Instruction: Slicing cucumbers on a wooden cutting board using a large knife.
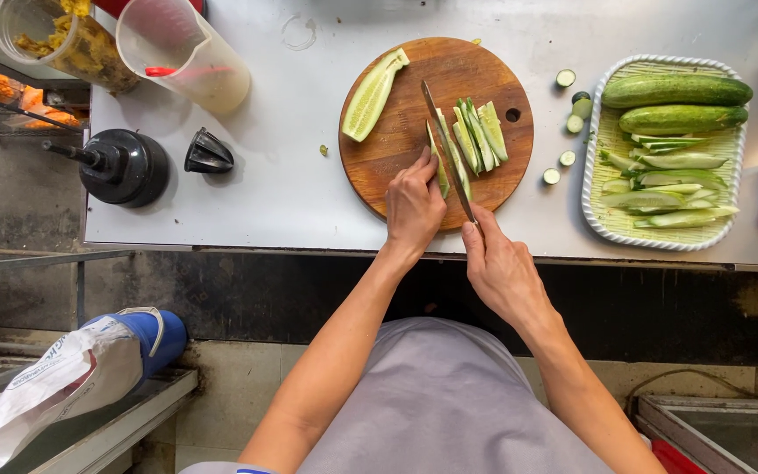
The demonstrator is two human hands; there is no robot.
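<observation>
On a round wooden cutting board [396, 132] lies a cucumber strip [439, 162], pinned under the fingers of my left hand [414, 206]. My right hand [497, 263] grips the handle of a knife [446, 149] whose blade runs lengthwise along that strip. Several cut cucumber spears [479, 134] lie just right of the blade. A cucumber half [372, 94], cut face up, rests at the board's upper left.
A white oval tray [591, 189] at the right holds two whole cucumbers [677, 89] and several spears. Cucumber end pieces [565, 78] lie between board and tray. Plastic containers [182, 53], a black blender lid [123, 167] and black cap [208, 154] stand at the left.
</observation>
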